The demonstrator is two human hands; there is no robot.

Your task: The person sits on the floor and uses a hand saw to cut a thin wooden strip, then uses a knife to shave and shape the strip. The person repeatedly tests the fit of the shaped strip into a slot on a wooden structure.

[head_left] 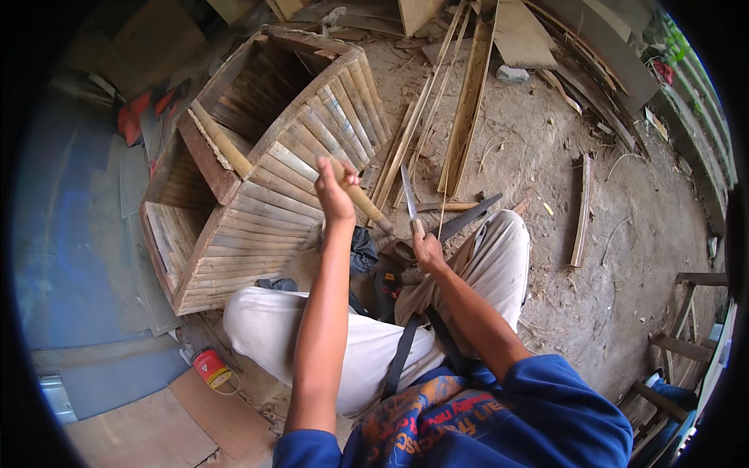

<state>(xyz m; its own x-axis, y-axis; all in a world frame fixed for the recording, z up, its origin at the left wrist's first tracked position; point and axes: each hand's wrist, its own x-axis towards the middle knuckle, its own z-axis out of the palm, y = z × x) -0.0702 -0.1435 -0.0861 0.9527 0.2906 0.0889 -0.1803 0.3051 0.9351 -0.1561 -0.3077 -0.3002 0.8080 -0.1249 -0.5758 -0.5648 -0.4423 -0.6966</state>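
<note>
My left hand (335,193) is closed around a short bamboo piece (365,206), which slants down to the right in front of the bamboo-clad frame. In my right hand (427,248) is the handle of a knife (408,191), its blade pointing up and away from me. The knife and the bamboo piece are apart. Beside my right hand, a dark saw blade (470,218) lies slanted near my knee. Close on the left stands a large wooden frame (226,191) faced with bamboo slats, with open compartments.
Long split bamboo strips (471,101) lie on the dirt ground ahead. A single strip (582,210) rests farther right. A red can (211,366) stands by my left knee, near a brown board (222,413). Wooden rails (683,347) rise at the right edge.
</note>
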